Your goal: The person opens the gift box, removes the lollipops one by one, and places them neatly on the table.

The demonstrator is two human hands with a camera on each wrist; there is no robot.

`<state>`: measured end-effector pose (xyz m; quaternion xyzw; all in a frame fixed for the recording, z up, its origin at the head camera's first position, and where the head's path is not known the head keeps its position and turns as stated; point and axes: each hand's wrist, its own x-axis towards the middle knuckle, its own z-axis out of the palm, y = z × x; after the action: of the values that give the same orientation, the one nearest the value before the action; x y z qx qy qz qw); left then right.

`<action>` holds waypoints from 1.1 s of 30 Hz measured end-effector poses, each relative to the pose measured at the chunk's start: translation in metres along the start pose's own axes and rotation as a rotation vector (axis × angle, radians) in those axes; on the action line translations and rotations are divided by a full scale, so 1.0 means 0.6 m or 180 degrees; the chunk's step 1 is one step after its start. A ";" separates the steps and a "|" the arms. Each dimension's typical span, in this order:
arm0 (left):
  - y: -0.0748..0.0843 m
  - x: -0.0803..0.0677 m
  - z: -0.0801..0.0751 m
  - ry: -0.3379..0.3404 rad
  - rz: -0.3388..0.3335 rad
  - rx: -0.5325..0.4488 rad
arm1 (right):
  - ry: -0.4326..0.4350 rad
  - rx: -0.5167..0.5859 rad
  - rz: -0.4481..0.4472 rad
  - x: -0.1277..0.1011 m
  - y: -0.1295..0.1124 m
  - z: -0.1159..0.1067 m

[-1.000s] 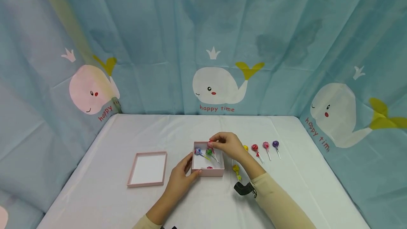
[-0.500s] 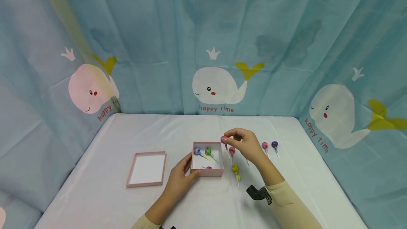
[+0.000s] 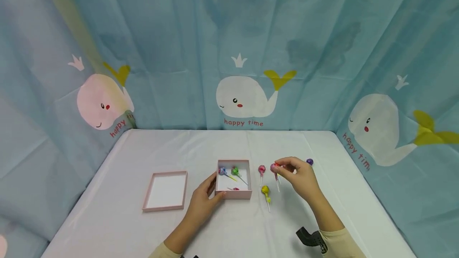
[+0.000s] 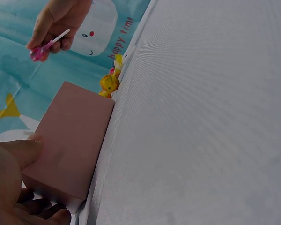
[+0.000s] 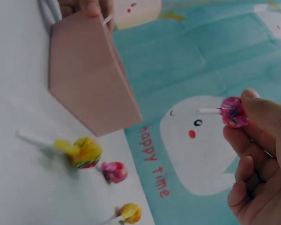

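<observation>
My left hand [image 3: 203, 195] holds the lower left corner of a pink open box [image 3: 234, 195], thumb on its near rim. Inside lie a blue lollipop [image 3: 222, 171], a green lollipop [image 3: 235, 171] and, by the near wall, a pink lollipop [image 3: 235, 189]. To the right of the box, my right hand [image 3: 303, 178] pinches another pink lollipop [image 5: 234, 112] by its wrapped head between thumb and fingers. Its white stick points away from the palm in the right wrist view. In the left wrist view, this lollipop is raised above the level of the box.
A pink lid [image 3: 163, 209] with a white inside lies left of the box. Right of the box are a red-pink lollipop [image 3: 261, 169], a yellow lollipop [image 3: 265, 190] and a purple lollipop [image 3: 310, 162]. My right hand partly hides others. Blue whale-print curtains surround the white table.
My right hand has moved from over the box's far right corner out to the right, carrying the pink lollipop. My left hand and the box have stayed in place.
</observation>
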<state>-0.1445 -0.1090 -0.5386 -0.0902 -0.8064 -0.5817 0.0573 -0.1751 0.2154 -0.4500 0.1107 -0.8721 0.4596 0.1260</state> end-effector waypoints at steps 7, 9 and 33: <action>-0.004 -0.001 0.002 0.0007 -0.0103 -0.0046 | 0.0239 -0.0050 0.0065 -0.028 0.030 -0.011; -0.003 -0.001 0.000 0.0014 -0.0119 -0.0019 | 0.0250 -0.0042 0.0140 -0.034 0.038 -0.011; 0.000 0.001 0.000 0.0004 -0.0079 0.0093 | 0.0014 -0.0295 0.0705 -0.050 0.099 0.005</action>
<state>-0.1453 -0.1088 -0.5384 -0.0790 -0.8158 -0.5706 0.0518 -0.1655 0.2481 -0.5072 0.0067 -0.8991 0.4301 0.0814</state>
